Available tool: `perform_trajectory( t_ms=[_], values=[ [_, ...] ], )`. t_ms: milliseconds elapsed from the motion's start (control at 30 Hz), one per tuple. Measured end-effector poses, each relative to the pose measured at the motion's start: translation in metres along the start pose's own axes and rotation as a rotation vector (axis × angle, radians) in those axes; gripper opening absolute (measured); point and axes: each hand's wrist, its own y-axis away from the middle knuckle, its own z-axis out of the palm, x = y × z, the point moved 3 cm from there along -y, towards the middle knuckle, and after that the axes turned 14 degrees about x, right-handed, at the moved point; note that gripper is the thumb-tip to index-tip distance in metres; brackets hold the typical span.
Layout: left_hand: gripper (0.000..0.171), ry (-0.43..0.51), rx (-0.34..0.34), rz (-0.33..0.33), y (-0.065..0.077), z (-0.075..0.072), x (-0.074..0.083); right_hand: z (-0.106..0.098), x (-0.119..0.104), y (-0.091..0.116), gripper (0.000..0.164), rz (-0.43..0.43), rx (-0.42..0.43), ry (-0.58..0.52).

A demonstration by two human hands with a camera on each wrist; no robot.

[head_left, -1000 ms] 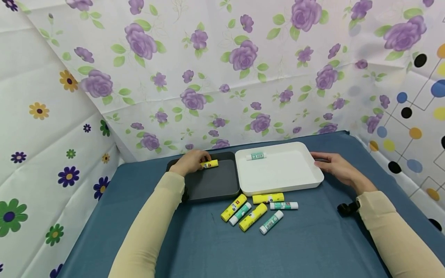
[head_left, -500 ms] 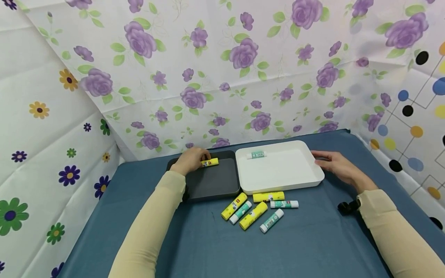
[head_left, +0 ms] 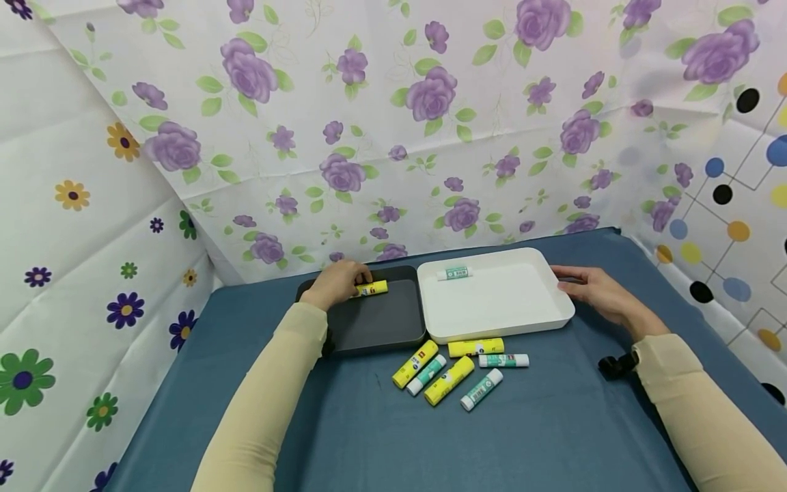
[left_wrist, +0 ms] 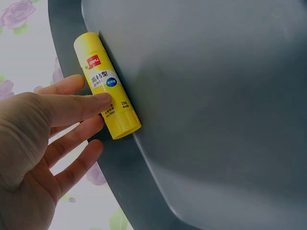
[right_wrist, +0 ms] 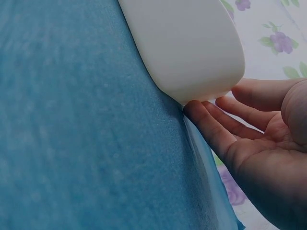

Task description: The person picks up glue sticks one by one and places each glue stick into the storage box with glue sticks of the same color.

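In the head view my left hand (head_left: pixel 337 283) is at the far left part of the dark grey tray (head_left: pixel 375 328). Its thumb and fingers pinch a yellow glue stick (left_wrist: pixel 106 86), which lies along the tray's inner edge in the left wrist view. My right hand (head_left: pixel 599 294) touches the right end of the white tray (head_left: pixel 501 301) with its fingertips; the right wrist view shows thumb and fingers fairly straight against the end wall (right_wrist: pixel 206 88). One white-and-green glue stick (head_left: pixel 454 273) lies inside the white tray, near its back edge.
In front of the trays, several glue sticks lie loose on the blue cloth, among them a yellow one (head_left: pixel 449 381) and a green-and-white one (head_left: pixel 482 390). The two trays stand side by side. Flowered sheets (head_left: pixel 344 137) rise behind the table.
Both hands hold almost the same places as before. The view has shifted very slightly; the trays and glue sticks keep their arrangement.
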Motion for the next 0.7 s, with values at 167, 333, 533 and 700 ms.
perform_trajectory(
  t_ms=[167,333,533,700],
  values=[
    [0.031,0.005,0.0,0.011,-0.0001,0.0011,-0.0007,0.0,0.0002,0.0001,0.068,-0.002,-0.004,-0.005],
    [0.031,0.015,-0.003,0.006,-0.0001,0.0008,-0.0007,-0.0002,0.0008,0.0007,0.068,-0.004,-0.008,-0.012],
    [0.03,0.016,-0.005,0.009,0.0017,0.0001,-0.0007,-0.0006,0.0008,0.0005,0.067,-0.008,-0.008,-0.016],
    [0.031,0.032,-0.013,0.006,0.0033,0.0001,-0.0003,-0.0004,0.0007,0.0005,0.067,-0.008,-0.008,-0.007]
  ],
)
